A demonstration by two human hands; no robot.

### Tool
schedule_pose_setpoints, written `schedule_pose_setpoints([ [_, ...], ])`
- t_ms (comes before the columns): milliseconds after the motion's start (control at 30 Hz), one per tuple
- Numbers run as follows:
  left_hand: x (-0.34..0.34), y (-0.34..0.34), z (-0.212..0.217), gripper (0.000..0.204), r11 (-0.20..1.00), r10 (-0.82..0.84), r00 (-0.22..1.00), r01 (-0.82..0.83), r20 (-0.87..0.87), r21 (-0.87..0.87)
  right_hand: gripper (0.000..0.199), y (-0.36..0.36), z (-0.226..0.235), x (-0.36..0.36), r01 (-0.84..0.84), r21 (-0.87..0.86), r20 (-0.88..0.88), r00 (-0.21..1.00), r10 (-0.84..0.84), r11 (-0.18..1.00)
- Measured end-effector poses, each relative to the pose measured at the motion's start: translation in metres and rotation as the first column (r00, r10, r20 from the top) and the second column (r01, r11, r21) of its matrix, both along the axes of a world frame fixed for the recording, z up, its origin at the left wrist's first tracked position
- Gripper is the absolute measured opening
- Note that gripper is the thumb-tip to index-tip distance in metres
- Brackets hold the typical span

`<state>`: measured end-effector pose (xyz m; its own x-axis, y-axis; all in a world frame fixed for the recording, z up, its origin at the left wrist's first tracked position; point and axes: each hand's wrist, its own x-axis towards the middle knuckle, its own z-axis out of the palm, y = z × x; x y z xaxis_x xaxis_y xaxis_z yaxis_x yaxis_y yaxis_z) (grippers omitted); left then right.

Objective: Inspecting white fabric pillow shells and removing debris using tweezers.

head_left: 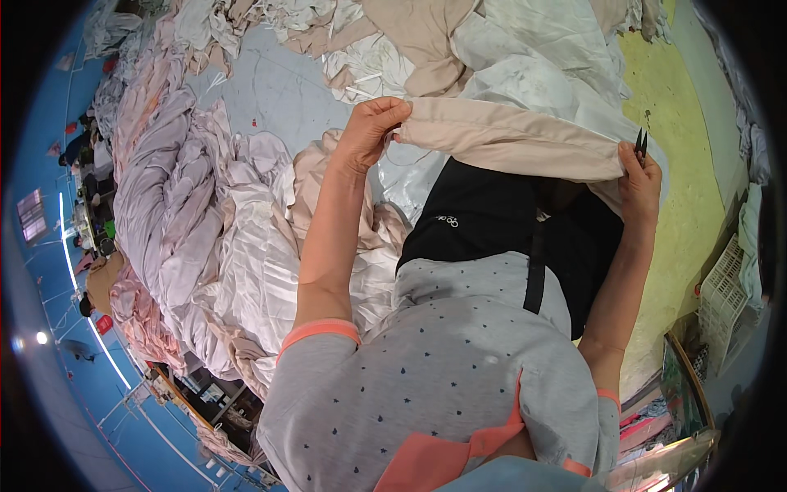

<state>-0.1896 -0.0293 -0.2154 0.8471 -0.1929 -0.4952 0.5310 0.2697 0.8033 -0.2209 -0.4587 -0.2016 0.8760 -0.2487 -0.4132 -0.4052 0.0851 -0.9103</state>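
Note:
A long beige piece of fabric, folded into a band, stretches between my two hands over my lap. My left hand pinches its left end between thumb and fingers. At the other end, my right hand grips the cloth with the thumb on top. A small pair of dark thread snips also sits in my right hand, its pointed blades sticking up past the fingers. The band slopes slightly down toward the right. Beneath it lies black cloth across my lap.
Heaps of pale lilac and white fabric rise on my left. More beige and white cloth lies ahead on a grey surface. A yellow floor strip runs along the right, with a white plastic crate beyond it.

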Motion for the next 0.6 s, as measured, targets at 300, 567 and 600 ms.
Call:
schedule_pose_setpoints([
  [300,0.015,-0.062,0.062,0.012,0.976,-0.196,0.918,0.148,0.344,0.159,0.042,0.110,0.070,0.012,-0.067,-0.293,0.520,0.826,0.218,0.954],
  [567,0.041,-0.109,0.098,0.011,0.956,-0.290,0.832,0.230,0.473,0.182,0.010,0.130,0.087,0.022,-0.293,-0.142,0.284,0.903,0.322,0.946],
  [600,0.042,-0.108,0.092,0.011,0.957,-0.288,0.828,0.230,0.481,0.177,0.010,0.123,0.088,0.018,-0.290,-0.151,0.289,0.901,0.322,0.945],
])
